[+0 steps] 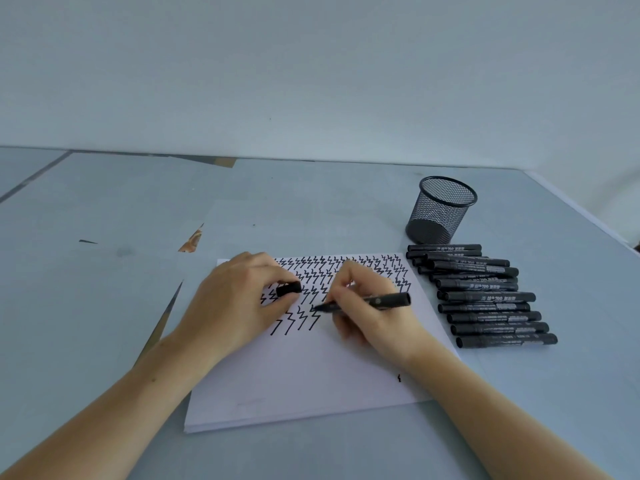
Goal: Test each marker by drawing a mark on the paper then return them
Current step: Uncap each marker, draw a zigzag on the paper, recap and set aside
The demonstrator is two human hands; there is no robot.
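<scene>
Right hand (363, 306): grips uncapped black marker (377, 302), tip on paper (311, 382).
Left hand (239, 299): pinches cap (288, 289), at 9 o'clock.
Stroke: light pressure; start beside the last zigzag.

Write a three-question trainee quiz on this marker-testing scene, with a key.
1. True or false: the left hand holds the black marker cap.
2. What touches the white paper sheet: A the black marker's tip, B the black mesh pen cup?
3. Fill in: the pile of capped black markers lies to the ___ of the paper.

Key: 1 true; 2 A; 3 right. The right hand grips the marker.
</scene>
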